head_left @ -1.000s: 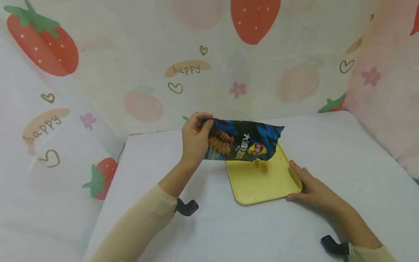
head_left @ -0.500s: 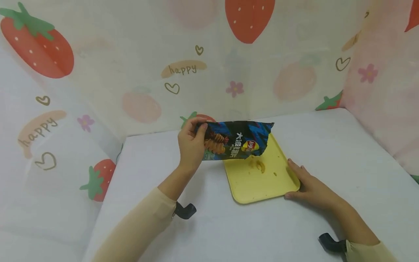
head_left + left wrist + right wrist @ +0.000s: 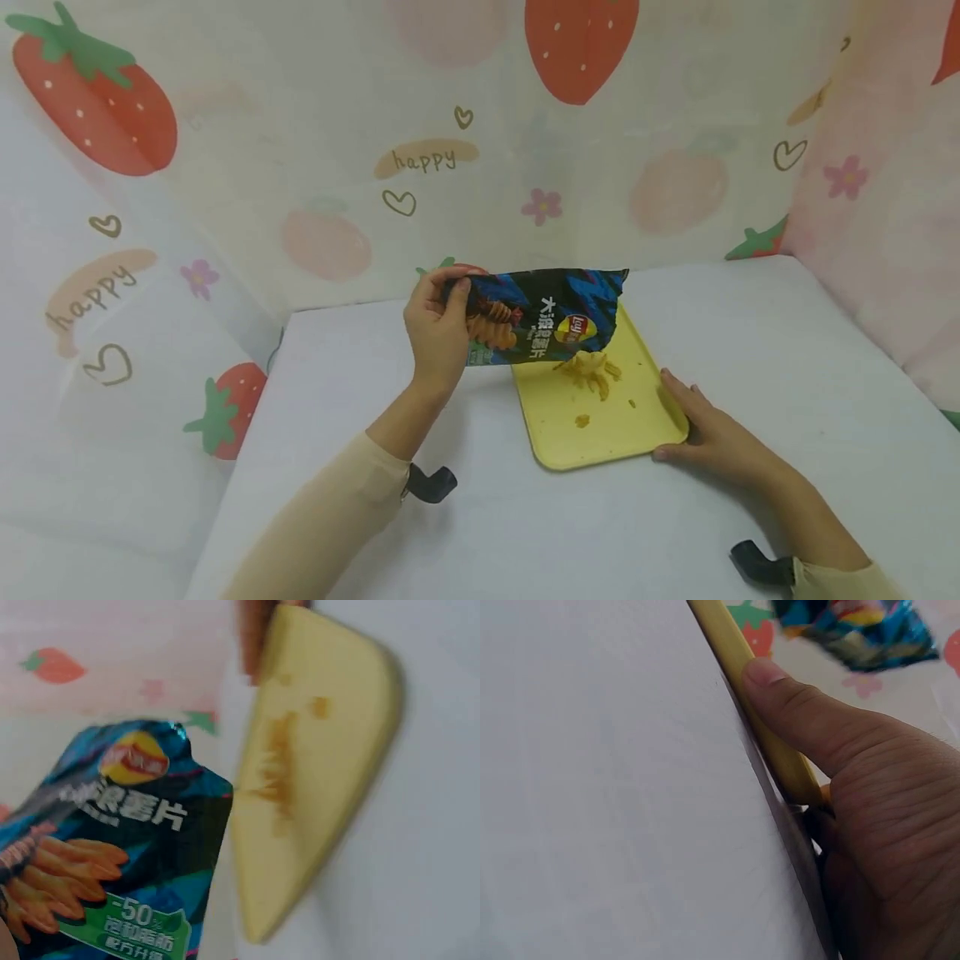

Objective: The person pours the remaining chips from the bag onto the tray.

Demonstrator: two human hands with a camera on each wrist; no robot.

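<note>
A dark blue bag of potato chips (image 3: 517,287) lies sideways in the air over the tray, its torn end to the right. My left hand (image 3: 437,333) pinches its left end, thumb in front. Under the bag's mouth, wavy yellow chips (image 3: 597,375) form a small heap on the square yellow tray (image 3: 562,446), with loose crumbs around them. The bag partly hides the tray's far side. My right hand (image 3: 723,442) holds the tray's near right corner, fingers along the right side and thumb at the near edge. The right wrist view shows the thumb (image 3: 795,697) against the rim.
The tray rests on a white-covered table (image 3: 360,375). Behind it stands a cloth backdrop (image 3: 465,217) printed with strawberries, hearts and flowers. A black curved piece (image 3: 432,483) sticks out at the left cuff, and another black piece (image 3: 757,565) at the right cuff.
More chips have dropped from the bag's mouth, so the heap on the tray has grown and a piece lies nearer the front. The left hand and bag have shifted slightly left; the right hand stays put.
</note>
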